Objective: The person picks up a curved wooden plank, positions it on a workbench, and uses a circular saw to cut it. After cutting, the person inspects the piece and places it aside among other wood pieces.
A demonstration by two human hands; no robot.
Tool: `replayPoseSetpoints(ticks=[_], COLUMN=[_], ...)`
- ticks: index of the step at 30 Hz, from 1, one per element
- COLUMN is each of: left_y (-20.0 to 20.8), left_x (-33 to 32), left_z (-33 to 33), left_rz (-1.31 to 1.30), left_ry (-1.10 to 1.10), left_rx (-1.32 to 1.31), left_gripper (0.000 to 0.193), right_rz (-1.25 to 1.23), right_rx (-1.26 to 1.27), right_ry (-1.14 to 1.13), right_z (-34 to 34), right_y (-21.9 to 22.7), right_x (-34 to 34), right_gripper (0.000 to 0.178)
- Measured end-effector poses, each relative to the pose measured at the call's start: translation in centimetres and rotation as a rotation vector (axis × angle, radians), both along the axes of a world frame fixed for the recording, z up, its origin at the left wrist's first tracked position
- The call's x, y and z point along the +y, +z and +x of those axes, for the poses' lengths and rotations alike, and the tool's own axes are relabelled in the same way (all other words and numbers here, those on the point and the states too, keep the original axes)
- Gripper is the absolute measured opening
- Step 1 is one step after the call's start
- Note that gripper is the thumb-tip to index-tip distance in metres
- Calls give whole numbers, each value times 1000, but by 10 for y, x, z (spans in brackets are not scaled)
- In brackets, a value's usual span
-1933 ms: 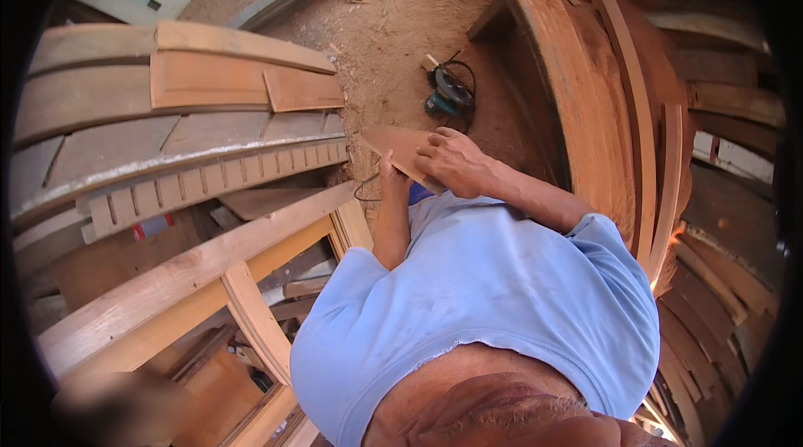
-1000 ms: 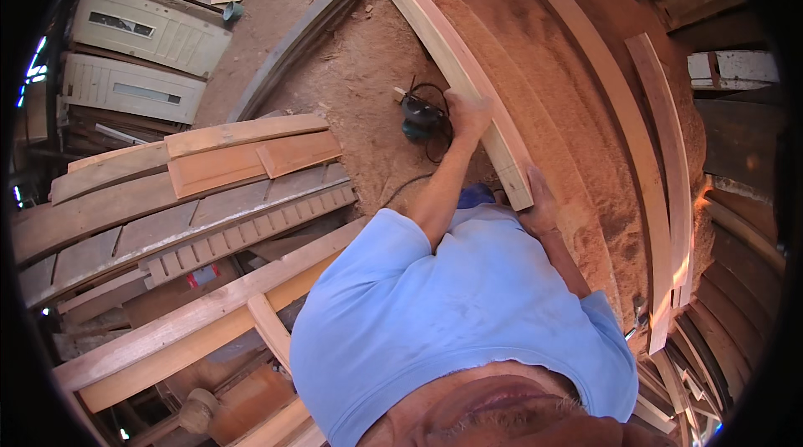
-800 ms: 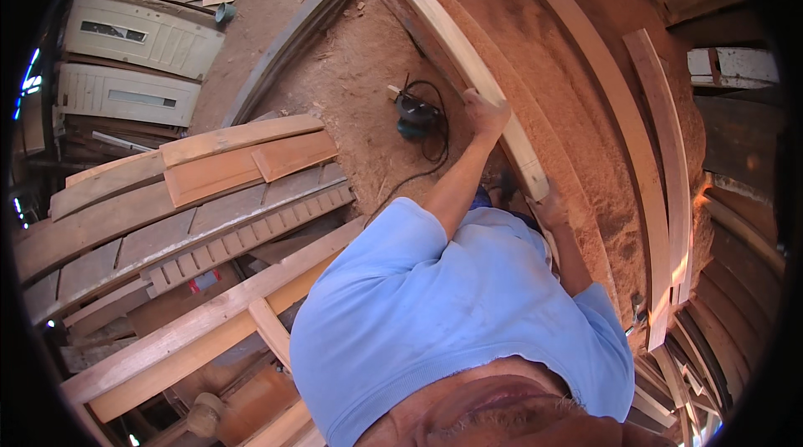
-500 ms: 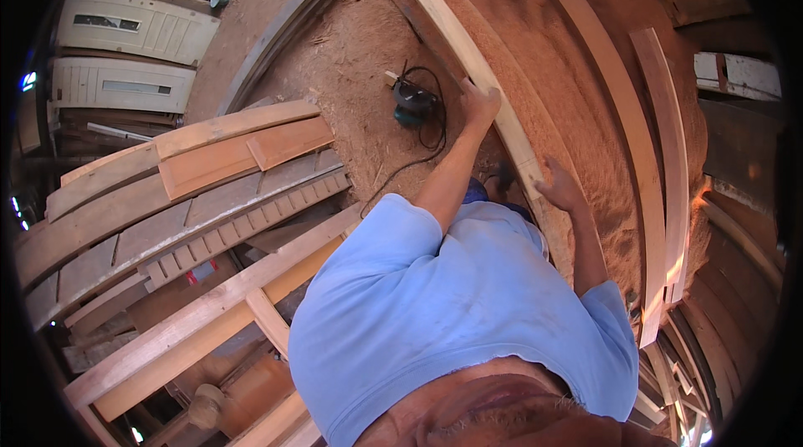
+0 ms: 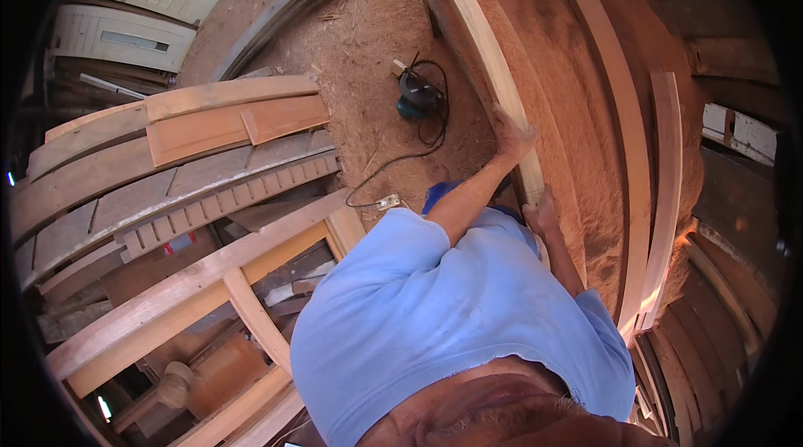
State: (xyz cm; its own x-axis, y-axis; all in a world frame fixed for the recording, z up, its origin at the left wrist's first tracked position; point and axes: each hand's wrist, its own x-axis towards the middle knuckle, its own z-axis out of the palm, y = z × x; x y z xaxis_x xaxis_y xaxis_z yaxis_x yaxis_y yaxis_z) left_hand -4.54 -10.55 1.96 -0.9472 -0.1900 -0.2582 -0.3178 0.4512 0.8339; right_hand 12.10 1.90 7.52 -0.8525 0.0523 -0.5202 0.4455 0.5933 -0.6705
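A long, pale wooden plank (image 5: 478,12) runs from the far edge of the view toward my body. My left hand (image 5: 514,137) is closed over the plank, a short way from its near part. Closer to my body, my right hand (image 5: 544,219) is wrapped at the plank's near end, with some of its fingers hidden. On the ground left of the plank lies a dark green and black power tool (image 5: 416,97). Its black cord (image 5: 393,161) loops round and runs back to a pale plug or connector (image 5: 387,202) beside my left sleeve.
Reddish sawdust (image 5: 560,112) is heaped right of the plank, with a long board (image 5: 615,87) and a shorter board (image 5: 667,163) beyond. A wooden frame (image 5: 159,313) and stacked panels (image 5: 201,142) stand at left. Pale door panels (image 5: 125,35) lie far left.
My left hand is nearer to my body along the plank. My right hand, earlier with thumb and fingers apart at the plank's side, has closed at its near end. The whole view has shifted slightly.
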Motion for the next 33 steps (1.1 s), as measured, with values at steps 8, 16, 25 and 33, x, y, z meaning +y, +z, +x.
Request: replayPoseSetpoints(ticks=[8,16,25,33], left_y=[9,-4,-19,-123], left_x=[-7,-18,-173,-364], left_z=[-50,-52,7,206], left_rz=[107,20,-107,-71], left_ry=[-4,-77,-328,-68], left_rx=[-66,150,10,-478], left_gripper=[121,124,84,64], right_rz=[92,203,245,415], right_rx=[160,-73,28,-22], right_ry=[50,131,72,124], right_z=[-42,-59,-47,-71], right_y=[-22,3,-5,-2], right_x=[-2,-4,-10,-32], right_gripper=[75,78,69,68])
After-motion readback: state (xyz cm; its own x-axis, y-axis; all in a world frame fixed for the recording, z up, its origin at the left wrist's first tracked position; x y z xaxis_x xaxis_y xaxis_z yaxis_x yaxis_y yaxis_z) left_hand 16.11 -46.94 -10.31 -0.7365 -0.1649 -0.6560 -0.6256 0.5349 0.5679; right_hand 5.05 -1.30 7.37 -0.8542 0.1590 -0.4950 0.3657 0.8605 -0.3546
